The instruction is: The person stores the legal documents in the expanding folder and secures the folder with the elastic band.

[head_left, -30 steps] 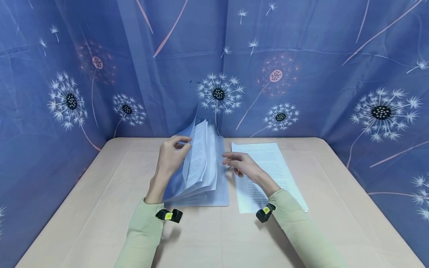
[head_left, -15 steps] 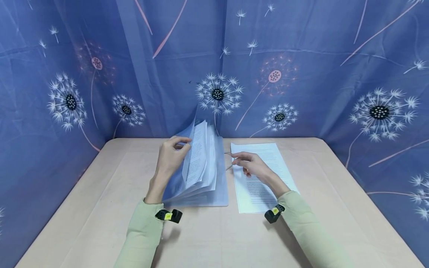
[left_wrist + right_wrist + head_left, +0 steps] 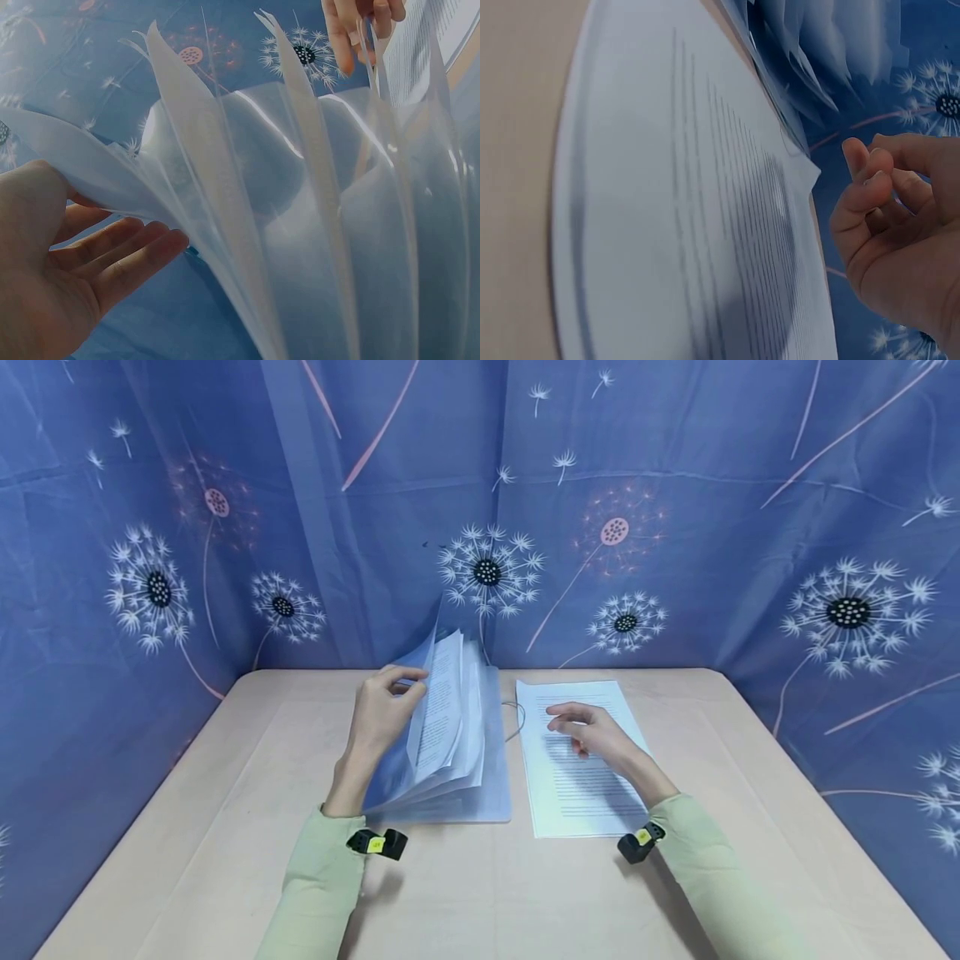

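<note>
A blue translucent folder [image 3: 497,777] stands partly opened at the table's middle, its clear pockets and printed sheets [image 3: 442,710] fanned upward. My left hand [image 3: 381,714] pinches the raised cover and front pockets near their upper edge. Several clear pockets [image 3: 292,217] spread to the right of that hand in the left wrist view. A thin elastic cord [image 3: 522,717] loops out from the folder's right edge. Over the stack of printed paper [image 3: 600,797] hovers my right hand [image 3: 592,735], fingers loosely bent and holding nothing. In the right wrist view it is apart from the sheets.
Beneath everything lies a beige-covered table [image 3: 225,827]. A blue curtain with dandelion prints [image 3: 375,552] rises along the back and both sides, close behind the folder.
My right hand has let go of the elastic cord and moved right, from the folder's edge to above the paper stack. The cord now sticks out beyond the folder. My left hand stays put.
</note>
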`<state>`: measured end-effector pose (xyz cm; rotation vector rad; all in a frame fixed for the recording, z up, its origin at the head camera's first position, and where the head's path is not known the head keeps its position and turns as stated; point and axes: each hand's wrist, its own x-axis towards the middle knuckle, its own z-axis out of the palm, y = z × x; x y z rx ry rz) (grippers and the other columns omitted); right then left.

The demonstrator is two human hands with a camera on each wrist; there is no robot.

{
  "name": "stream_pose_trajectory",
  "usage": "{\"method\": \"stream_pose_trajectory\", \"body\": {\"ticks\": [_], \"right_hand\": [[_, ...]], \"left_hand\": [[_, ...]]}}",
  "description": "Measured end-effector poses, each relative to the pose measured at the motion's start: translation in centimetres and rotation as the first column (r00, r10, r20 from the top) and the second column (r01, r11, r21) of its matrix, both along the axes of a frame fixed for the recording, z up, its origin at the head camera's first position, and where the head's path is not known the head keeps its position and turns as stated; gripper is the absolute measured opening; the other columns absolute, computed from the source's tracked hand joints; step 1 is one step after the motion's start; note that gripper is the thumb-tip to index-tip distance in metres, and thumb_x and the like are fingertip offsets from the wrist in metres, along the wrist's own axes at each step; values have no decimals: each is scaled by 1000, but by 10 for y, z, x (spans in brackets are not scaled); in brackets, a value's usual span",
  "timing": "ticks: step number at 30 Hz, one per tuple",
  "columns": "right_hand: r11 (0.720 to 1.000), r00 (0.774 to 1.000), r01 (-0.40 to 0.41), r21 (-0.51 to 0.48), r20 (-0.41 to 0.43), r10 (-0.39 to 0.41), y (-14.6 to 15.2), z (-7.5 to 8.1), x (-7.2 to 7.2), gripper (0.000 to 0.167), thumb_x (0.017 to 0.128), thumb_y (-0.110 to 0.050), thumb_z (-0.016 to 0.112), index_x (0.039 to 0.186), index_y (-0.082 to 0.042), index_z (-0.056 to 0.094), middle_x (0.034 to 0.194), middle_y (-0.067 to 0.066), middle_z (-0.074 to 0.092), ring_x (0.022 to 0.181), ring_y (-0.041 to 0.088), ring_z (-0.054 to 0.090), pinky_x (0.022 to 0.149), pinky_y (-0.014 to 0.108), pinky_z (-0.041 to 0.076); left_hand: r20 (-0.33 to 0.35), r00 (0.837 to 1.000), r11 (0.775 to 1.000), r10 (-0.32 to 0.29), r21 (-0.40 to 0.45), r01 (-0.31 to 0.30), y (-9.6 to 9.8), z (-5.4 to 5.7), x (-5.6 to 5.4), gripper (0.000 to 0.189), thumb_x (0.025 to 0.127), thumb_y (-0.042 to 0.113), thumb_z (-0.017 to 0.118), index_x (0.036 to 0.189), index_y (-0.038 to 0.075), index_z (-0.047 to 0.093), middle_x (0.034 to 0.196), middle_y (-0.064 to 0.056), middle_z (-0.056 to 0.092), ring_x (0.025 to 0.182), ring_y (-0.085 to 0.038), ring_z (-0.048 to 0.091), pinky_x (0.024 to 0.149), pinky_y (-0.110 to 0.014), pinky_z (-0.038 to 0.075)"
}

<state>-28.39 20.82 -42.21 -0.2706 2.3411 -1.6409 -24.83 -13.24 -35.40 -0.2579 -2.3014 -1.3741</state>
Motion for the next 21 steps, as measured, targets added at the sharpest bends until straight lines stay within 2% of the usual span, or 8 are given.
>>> {"method": "stream_pose_trajectory", "body": {"ticks": [6, 21], "right_hand": [[999, 1000, 25, 25, 5, -25, 14, -3, 3, 42, 101, -17, 53, 141, -3, 52, 125, 25, 61, 54, 10, 43, 51, 26, 39], [990, 998, 58, 127, -39, -54, 47, -11, 10, 43, 100, -22, 58, 139, -3, 54, 107, 22, 62, 55, 11, 43, 50, 26, 38]], "left_hand": [[6, 1000, 1000, 0, 2, 0, 0, 0, 0, 23, 89, 11, 61, 105, 7, 77, 107, -10, 71, 90, -29, 72, 74, -42, 59], [-7, 1000, 1000, -5, -1, 5, 0, -1, 0, 22, 89, 12, 62, 105, 8, 77, 108, -9, 71, 91, -28, 72, 73, -41, 59]]}}
